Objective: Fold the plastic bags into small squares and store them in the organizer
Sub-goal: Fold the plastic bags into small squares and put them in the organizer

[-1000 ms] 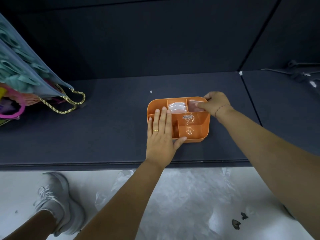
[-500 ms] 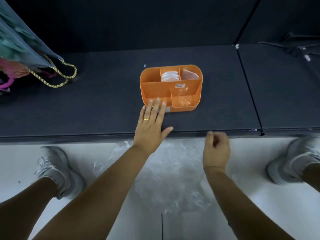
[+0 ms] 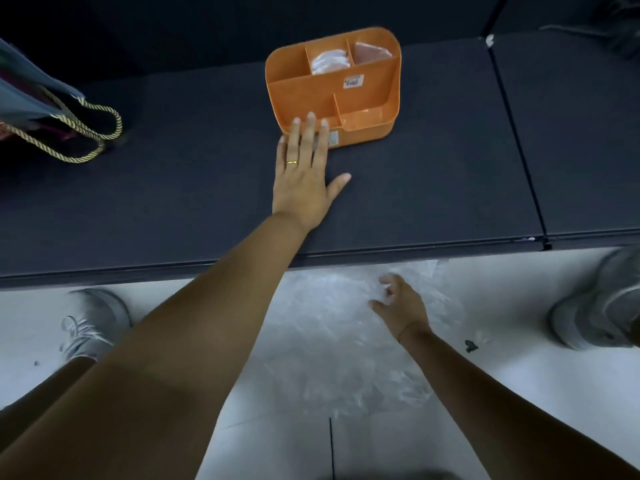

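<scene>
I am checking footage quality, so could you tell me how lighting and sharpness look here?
Head view: dim on the dark platform, brighter on the pale floor; the orange organizer reads clearly, the clear plastic looks washed out, and the platform edge bows from wide-angle distortion.

A dark, matte table (image 3: 173, 202) runs across the view, split by a seam (image 3: 519, 150) at the right. Behind it stands a dark wall (image 3: 173, 26). Below lies a pale floor (image 3: 27, 341) with one thin dark joint (image 3: 331, 448). The light is dim.
</scene>
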A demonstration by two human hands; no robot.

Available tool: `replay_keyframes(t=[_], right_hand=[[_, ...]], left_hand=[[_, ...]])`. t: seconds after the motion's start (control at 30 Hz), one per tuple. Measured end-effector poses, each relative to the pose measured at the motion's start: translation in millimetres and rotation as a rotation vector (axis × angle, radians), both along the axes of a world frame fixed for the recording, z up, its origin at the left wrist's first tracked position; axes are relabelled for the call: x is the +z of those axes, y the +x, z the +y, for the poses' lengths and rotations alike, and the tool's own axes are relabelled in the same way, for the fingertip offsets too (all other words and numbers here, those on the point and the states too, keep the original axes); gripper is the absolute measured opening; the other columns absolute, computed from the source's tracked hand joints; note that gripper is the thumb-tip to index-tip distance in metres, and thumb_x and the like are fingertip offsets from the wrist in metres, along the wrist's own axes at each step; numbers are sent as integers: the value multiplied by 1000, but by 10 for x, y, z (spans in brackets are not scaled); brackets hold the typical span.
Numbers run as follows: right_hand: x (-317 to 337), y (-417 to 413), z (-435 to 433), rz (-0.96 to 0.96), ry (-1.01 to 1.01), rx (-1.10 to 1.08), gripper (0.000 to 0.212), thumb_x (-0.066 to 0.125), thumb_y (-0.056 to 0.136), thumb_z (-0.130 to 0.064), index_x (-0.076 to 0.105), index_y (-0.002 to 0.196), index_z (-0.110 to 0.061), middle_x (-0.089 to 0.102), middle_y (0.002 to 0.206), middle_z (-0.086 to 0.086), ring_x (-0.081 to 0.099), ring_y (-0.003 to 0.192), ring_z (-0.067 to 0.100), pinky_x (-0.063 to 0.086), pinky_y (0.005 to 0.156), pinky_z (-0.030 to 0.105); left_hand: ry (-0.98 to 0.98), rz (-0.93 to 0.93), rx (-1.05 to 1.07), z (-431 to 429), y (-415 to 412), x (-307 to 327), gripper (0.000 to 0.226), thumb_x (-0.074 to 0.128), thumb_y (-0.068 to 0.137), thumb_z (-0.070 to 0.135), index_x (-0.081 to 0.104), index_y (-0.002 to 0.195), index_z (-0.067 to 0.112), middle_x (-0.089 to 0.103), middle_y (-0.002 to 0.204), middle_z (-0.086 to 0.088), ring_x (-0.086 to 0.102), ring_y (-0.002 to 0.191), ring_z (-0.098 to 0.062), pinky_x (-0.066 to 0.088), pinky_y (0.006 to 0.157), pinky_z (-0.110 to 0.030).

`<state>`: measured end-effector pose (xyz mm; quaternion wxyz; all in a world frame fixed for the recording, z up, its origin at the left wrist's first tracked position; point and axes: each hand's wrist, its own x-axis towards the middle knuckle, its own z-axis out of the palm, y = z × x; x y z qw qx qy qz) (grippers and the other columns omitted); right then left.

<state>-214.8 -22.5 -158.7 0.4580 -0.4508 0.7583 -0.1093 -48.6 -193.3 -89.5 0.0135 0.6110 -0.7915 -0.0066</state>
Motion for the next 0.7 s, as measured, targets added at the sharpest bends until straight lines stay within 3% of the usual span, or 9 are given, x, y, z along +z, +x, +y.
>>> replay_keyframes(t=[0.1,0.2,0.33,0.53,0.67,0.7], right_hand=[[-104,-44,-50,83,-88,-12,10,65,90,-16,66,99,-12,65,106,6,60,91,15,41,75,14],[-127,-61,-81,94,-146,-105,2,66,89,-15,66,90,-14,62,98,3,57,81,12,36,65,5],[-134,-68,-110,50,-133,-175,34,74,81,-15,42,71,-23,51,79,5,46,57,7,36,58,9],[38,-101,-6,25,-101,-52,27,73,82,-5,55,98,-16,45,103,0,52,68,8,37,64,1],[138,-143,43,101,-91,75,3,68,86,-6,68,87,-3,54,88,1,54,74,11,53,78,21],[157,-149,53,91,-75,112,7,69,86,-9,69,82,-3,58,82,0,55,73,11,55,80,25]], left_hand=[[2,-4,-4,-199,-33,10,81,28,100,59,-7,156,11,-8,164,-10,-9,151,-29,-4,122,-44],[17,1,-11,-408,-44,31,81,29,100,59,-8,156,12,-10,164,-8,-11,151,-27,-6,122,-44],[26,-12,-42,-688,-9,91,80,28,100,59,-9,156,14,-11,164,-7,-13,151,-26,-8,121,-46],[50,66,-15,-426,91,128,77,24,101,59,-5,157,16,-13,164,-8,-16,150,-27,-17,117,-48],[196,82,36,455,250,-101,79,14,96,65,3,158,17,-8,165,-5,-14,151,-24,-14,119,-46],[207,66,72,651,289,-130,81,8,94,67,4,157,17,-6,165,-5,-12,151,-24,-13,120,-45]])
